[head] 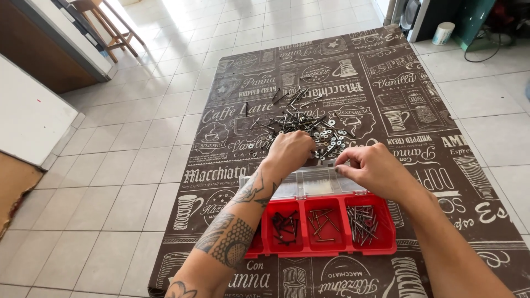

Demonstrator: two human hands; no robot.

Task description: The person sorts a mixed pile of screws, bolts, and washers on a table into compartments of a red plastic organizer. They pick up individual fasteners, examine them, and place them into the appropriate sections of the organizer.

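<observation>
Red plastic compartment tray (386,243) holds some sorted screws; a loose metal hardware pile (301,124) at frame centre remains. Left hand (288,152) curled into it, right hand (372,168) pinched, contents hidden.

Organizer box (326,223) before fastener pile (301,127) — apparently on mat (441,165).

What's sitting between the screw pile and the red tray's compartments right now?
In the head view, the tray's clear open lid lies between them, with the left hand and right hand above it at the near edge of the pile.
</observation>
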